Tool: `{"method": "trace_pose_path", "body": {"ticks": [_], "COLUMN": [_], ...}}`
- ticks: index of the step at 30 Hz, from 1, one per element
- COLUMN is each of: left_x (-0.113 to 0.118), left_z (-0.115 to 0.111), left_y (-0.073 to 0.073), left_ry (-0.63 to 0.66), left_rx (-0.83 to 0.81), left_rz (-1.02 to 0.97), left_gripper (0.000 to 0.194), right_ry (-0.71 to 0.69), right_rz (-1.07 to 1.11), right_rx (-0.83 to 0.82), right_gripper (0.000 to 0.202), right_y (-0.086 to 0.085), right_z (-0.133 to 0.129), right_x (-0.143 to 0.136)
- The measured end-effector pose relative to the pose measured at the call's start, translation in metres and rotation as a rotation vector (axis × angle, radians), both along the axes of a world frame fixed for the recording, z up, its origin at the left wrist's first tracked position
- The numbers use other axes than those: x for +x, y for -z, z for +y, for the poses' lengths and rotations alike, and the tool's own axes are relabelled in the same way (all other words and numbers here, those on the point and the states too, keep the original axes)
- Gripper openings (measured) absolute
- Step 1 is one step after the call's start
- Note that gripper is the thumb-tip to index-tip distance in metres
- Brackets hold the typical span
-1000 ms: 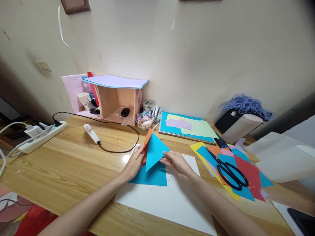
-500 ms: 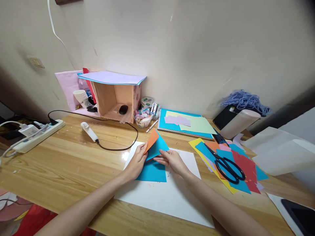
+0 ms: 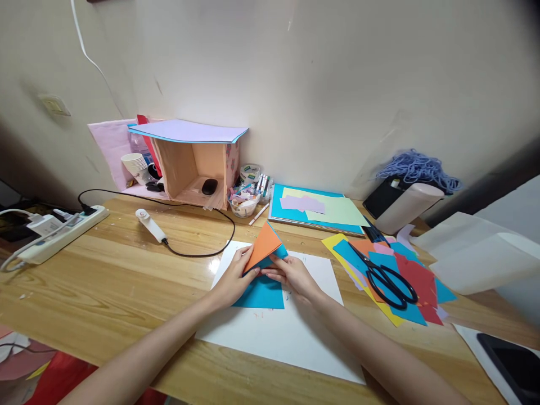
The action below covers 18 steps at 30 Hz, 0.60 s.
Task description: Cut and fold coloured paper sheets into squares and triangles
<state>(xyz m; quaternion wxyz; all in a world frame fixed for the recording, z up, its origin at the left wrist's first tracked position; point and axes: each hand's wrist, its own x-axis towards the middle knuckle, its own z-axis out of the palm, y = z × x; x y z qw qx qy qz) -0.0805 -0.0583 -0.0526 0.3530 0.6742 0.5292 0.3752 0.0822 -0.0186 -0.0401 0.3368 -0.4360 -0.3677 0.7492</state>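
Note:
Between both hands is folded paper, orange and blue [image 3: 265,243], tilted up with its point away from me. My left hand [image 3: 236,277] grips its left edge, thumb in front. My right hand [image 3: 292,274] pinches its lower right corner. Just beneath lies a blue paper square [image 3: 265,295], partly covered by my hands. Under that, a large white sheet [image 3: 291,343] with faint marks rests on the wooden table [image 3: 105,281].
Black-handled scissors [image 3: 388,281] lie on coloured paper scraps [image 3: 422,275] at the right. Behind stand a cardboard box [image 3: 211,160], a tub of scraps [image 3: 243,203] and a paper stack [image 3: 337,205]. A white corded device [image 3: 151,226] and a power strip [image 3: 63,236] sit left.
The orange flap has swung over to the right, so it now covers most of the blue face. My right hand has stayed at the lower right corner; the view has shifted slightly.

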Motion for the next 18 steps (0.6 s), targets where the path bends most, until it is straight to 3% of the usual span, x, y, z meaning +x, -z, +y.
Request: {"method": "trace_pose_path", "body": {"ticks": [7, 12, 15, 18], "left_x": [0.0, -0.005, -0.01, -0.017], "left_z": [-0.002, 0.004, 0.008, 0.01], "left_y": [0.0, 0.007, 0.004, -0.007], "left_ry": [0.006, -0.054, -0.14, -0.239], "left_rx": [0.02, 0.085, 0.114, 0.086], "left_rz": [0.01, 0.032, 0.021, -0.006], "left_gripper": [0.05, 0.046, 0.04, 0.036], "right_ry": [0.019, -0.075, -0.242, -0.485], "right_rz": [-0.01, -0.027, -0.124, -0.389], "right_rx": [-0.004, 0.07, 0.253, 0.617], "right_gripper": [0.026, 0.031, 0.034, 0.041], "right_y": [0.003, 0.003, -0.002, -0.012], "right_z": [0.0, 0.0, 0.006, 0.014], "right_x": [-0.001, -0.003, 0.003, 0.018]}}
